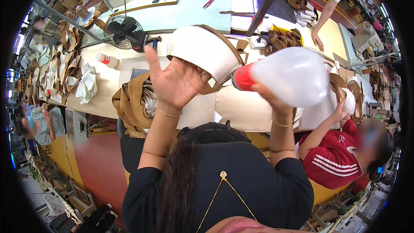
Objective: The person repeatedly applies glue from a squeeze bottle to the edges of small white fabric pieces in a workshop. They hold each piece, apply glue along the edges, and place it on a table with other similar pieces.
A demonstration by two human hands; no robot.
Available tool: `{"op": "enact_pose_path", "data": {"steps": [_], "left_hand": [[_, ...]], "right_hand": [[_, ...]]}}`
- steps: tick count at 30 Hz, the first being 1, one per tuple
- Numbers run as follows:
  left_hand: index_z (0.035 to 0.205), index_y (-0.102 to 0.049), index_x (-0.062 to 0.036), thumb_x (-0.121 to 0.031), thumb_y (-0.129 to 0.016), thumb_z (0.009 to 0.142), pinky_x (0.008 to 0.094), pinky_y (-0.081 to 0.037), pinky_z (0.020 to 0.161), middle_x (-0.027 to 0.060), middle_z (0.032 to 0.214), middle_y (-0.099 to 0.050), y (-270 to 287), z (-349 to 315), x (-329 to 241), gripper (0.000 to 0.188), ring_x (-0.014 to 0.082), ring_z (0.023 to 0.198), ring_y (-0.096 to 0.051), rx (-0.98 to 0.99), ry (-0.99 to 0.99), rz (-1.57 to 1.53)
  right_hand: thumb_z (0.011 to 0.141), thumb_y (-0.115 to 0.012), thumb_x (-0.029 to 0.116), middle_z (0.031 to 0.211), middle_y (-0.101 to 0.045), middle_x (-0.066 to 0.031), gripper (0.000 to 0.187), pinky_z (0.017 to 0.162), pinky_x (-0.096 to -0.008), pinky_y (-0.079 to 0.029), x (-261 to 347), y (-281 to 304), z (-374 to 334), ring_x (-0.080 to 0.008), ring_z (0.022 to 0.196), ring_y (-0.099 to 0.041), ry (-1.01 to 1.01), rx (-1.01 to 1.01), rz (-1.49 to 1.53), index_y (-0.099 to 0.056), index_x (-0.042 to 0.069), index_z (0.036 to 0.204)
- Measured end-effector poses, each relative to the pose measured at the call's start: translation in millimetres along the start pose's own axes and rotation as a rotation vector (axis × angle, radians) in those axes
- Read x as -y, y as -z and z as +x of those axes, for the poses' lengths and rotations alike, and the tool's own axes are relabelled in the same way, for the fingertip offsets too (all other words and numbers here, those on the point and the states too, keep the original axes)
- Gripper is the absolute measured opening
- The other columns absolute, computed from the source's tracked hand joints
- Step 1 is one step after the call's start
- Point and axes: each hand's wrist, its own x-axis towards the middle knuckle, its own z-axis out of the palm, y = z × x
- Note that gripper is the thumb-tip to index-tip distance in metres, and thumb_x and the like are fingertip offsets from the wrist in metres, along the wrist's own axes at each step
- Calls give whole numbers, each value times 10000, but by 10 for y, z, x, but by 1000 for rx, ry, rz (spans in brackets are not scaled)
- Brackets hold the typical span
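Note:
My left hand [177, 84] is raised palm up, its thumb stretched out and its fingers inside a curved white piece with a brown edge [200, 47], which it holds up over the table. In my right hand [274, 101] is a big translucent white bottle [295, 77] with a red neck. The bottle is tipped, its dark end pointing left and close to the lower right edge of the curved piece. Whether the two touch I cannot tell. Below my left wrist lies a stack of brown pieces [131, 97].
A small black fan [123, 32], a hammer [153, 41] and a smaller red-and-white bottle [107, 60] stand beyond on the left. Sewing machines and brown pieces [284, 39] line the far side. A co-worker in a red shirt [336, 159] handles a piece at my right.

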Motion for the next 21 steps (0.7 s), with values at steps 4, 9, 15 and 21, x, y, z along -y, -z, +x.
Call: {"op": "enact_pose_path", "data": {"steps": [4,9,15,21], "left_hand": [[1402,-195,-44,-681,-265,836,467,-123,1087,163,1430,-260,-11,42,118,855,302,1329,-223,-272,-15,-150],[1390,-222,-34,-719,-223,816,432,-173,1082,141,1418,-287,-93,-49,261,894,282,1301,-279,-188,15,86],[1401,-203,-37,-765,-215,780,474,-188,1067,151,1427,-273,-79,-211,295,957,312,1302,-279,-160,-7,86],[1390,-220,-11,-776,-203,772,406,-237,1058,145,1405,-317,-101,-225,382,983,278,1273,-335,-297,-17,222]], "right_hand": [[750,-725,228,1072,-561,-238,575,863,-409,-466,112,-89,76,-284,968,-570,160,-129,-21,-462,-84,1155],[778,-681,161,1032,-626,-101,302,842,-287,-455,159,-349,18,-168,948,-585,-17,81,-162,-622,20,1038],[832,-620,76,977,-631,-75,240,770,-300,-504,-302,-206,182,-168,835,-611,121,-306,206,-600,-10,1056],[745,-714,182,946,-649,-93,375,692,-285,-502,165,-223,257,-158,822,-620,523,210,-818,-602,55,1079]]}}
